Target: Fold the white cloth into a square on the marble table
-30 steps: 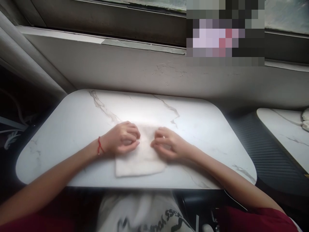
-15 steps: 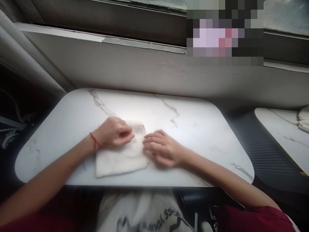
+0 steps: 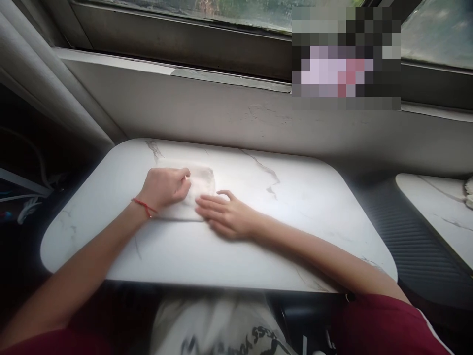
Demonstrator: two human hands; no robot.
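Note:
On the white marble-patterned table [image 3: 295,236] lies a folded white cloth [image 3: 201,176], its left part hidden under my left hand. My left hand [image 3: 165,186], with a red string bracelet at the wrist, is closed over the cloth, thumb and fingers pressed together on what looks like its fabric. Fingers stretched out, my right hand [image 3: 227,214] rests flat with its fingertips on the cloth's near right corner. The rest of that palm is over the bare tabletop.
Behind the table runs a pale wall [image 3: 207,118] below a window. A curtain [image 3: 48,84] hangs at the left, near white cables [image 3: 29,209]. Another marble-patterned table [image 3: 436,202] stands at the right, past a dark ribbed surface [image 3: 395,241]. A blurred patch covers part of the window.
Both hands and the cloth have shifted away from me, toward the wall. The cloth looks shorter from front to back. My right hand has flattened onto its corner. The view has tilted slightly.

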